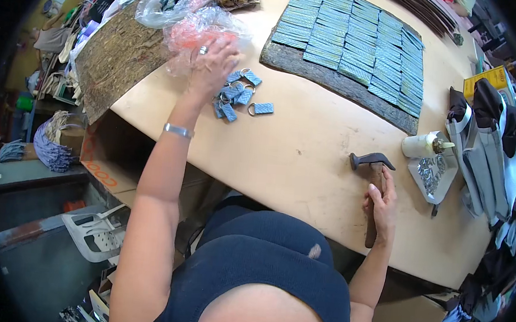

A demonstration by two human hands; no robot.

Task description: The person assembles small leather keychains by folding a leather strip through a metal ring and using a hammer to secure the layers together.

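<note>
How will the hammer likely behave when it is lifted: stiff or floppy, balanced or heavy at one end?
The hammer is probably stiff, as its straight brown handle looks like wood. It is likely head-heavy, because the dark head looks like metal. It may tip less in the right hand, whose fingers reach close to the head.

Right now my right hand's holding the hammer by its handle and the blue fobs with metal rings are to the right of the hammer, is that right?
Not quite: the blue fobs lie to the left of the hammer, as the head view shows. Your right hand does hold it by its handle.
</note>
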